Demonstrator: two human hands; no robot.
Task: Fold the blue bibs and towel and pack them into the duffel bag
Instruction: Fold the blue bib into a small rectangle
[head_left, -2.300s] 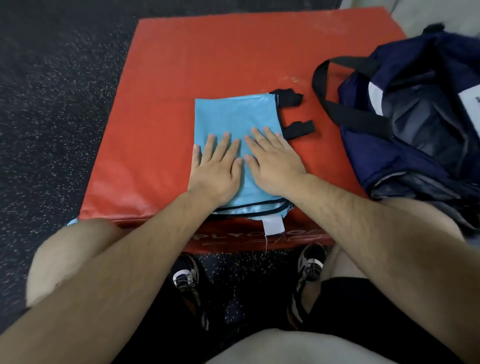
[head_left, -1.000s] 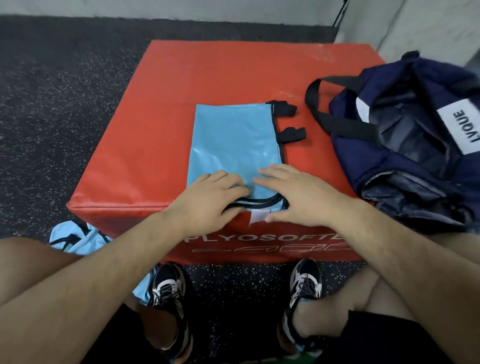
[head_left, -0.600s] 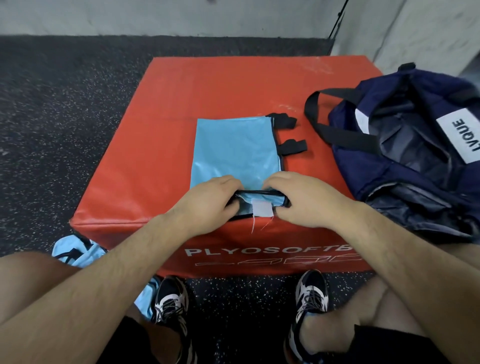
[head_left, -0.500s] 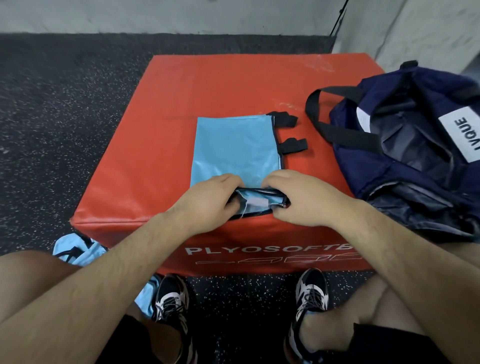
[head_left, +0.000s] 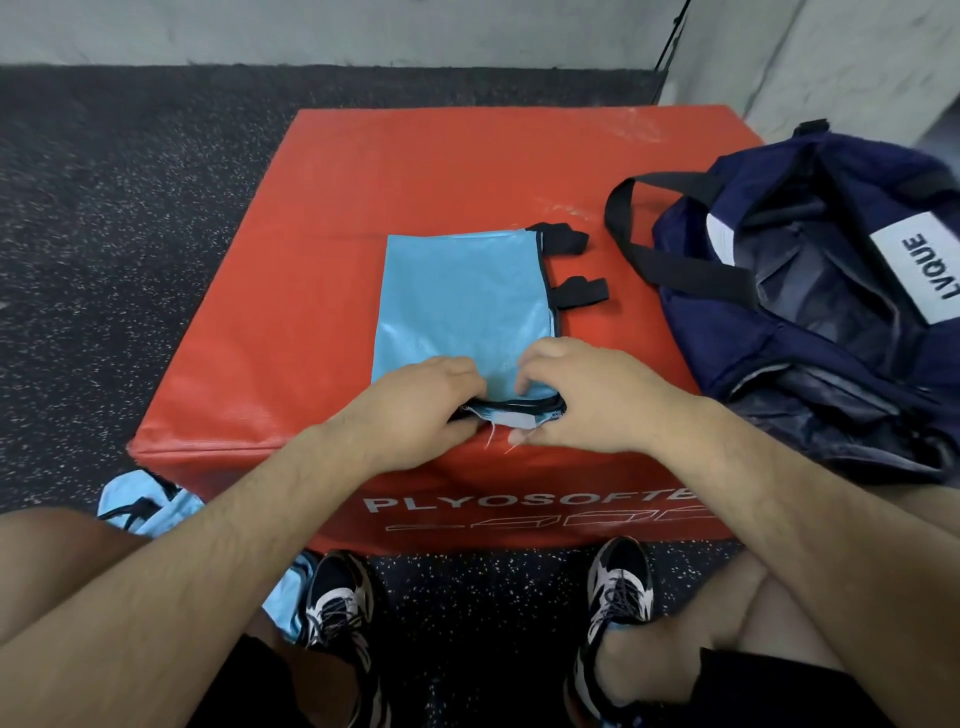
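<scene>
Both hands pinch the near hem of a light blue bib (head_left: 462, 301); the left hand (head_left: 415, 400) and right hand (head_left: 587, 389) curl their fingers round its black-trimmed edge at the front lip of a red foam box (head_left: 311, 312); the bib lies flat, already folded to a narrow panel. To fold well, lift both corners evenly and carry them to the far edge, tucking the white tag inside. The open navy duffel bag (head_left: 810, 306) waits just right; another blue bib (head_left: 150, 506) lies on the floor.
</scene>
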